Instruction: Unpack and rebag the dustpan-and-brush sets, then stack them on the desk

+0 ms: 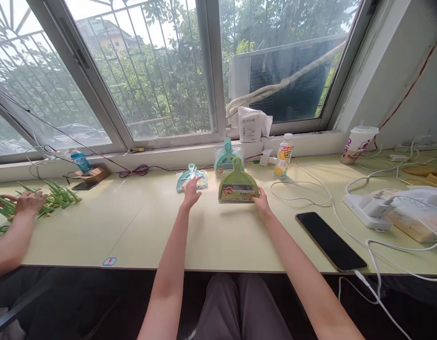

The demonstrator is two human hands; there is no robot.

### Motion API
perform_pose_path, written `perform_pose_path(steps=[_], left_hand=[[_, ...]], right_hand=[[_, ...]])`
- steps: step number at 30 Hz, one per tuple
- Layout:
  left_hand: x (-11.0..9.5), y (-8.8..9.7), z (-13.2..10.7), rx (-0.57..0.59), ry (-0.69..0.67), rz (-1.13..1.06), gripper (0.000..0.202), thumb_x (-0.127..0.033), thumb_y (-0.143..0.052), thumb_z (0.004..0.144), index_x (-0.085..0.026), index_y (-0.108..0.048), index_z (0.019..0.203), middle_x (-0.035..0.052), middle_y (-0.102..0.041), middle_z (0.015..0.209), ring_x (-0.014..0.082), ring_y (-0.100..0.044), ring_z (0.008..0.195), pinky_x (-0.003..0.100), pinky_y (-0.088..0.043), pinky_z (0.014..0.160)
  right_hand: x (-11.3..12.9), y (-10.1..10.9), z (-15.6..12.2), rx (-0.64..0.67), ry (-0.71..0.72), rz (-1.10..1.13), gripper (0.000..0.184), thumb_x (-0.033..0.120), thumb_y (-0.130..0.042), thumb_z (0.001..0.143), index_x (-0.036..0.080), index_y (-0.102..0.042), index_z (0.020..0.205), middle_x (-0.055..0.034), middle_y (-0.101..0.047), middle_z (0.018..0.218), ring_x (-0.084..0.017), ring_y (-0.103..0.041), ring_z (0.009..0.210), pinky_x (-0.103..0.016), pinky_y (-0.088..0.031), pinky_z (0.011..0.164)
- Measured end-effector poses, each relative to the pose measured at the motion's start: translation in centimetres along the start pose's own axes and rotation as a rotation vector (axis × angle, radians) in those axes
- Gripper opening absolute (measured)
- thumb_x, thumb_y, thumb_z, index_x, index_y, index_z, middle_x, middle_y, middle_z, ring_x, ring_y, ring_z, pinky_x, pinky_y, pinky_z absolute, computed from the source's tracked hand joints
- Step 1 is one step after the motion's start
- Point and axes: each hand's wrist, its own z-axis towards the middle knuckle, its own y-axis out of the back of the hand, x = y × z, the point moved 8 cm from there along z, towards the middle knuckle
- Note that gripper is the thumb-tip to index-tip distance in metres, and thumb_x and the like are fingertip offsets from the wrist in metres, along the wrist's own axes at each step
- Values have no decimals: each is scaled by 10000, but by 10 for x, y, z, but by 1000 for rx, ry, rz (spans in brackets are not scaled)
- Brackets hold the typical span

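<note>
A stack of olive-green mini dustpan sets stands on the pale table. My right hand grips its lower right corner. A teal dustpan set in clear wrap lies flat to its left, and my left hand rests on it with fingers closed over its front edge. Behind them a second pile of teal sets leans by the window sill.
A black phone on a white cable lies right of my arm. A power strip, a bag, a juice bottle and a cup crowd the right side. Another person's hand rests on green sticks at left.
</note>
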Motion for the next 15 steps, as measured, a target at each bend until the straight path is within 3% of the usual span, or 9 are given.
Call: perform_pose_path(steps=[3,6,10,12,15], left_hand=[[43,33,18,-119,23,308,550,-44,-632,655,-295,-594,1142,66,-369,1467,332,-212,1391,610,-72,1092],[81,49,26,-184,74,372,392,-113,-701,645,-290,-655,991,55,-467,1372,329,-343,1315,528,-235,1076],[108,53,36,-253,112,268,129,-197,-676,710,-233,-662,833,67,-584,1152,250,-510,1148,353,-381,985],[117,52,42,-292,135,209,41,-230,-629,761,-216,-641,798,68,-605,1053,223,-551,1074,327,-405,951],[130,55,48,-389,198,156,78,-276,-625,774,-199,-616,780,75,-579,1034,210,-587,982,321,-443,884]], right_hand=[[-4,2,2,-30,-25,-11,530,327,-747,545,239,-533,1021,-42,-685,939,-246,-642,873,-426,-534,782],[-5,1,3,-35,-37,-17,533,325,-742,541,244,-532,1025,-38,-683,933,-251,-641,872,-430,-533,780],[-4,-3,1,-14,-48,-49,532,315,-732,536,242,-531,1023,-34,-676,902,-256,-637,875,-424,-526,794],[-3,-5,0,-1,-45,-79,523,317,-724,547,245,-532,1028,-36,-673,919,-258,-634,888,-421,-525,799],[0,-11,-4,35,-33,-104,510,326,-717,570,251,-530,1039,-41,-672,955,-261,-630,911,-419,-526,800]])
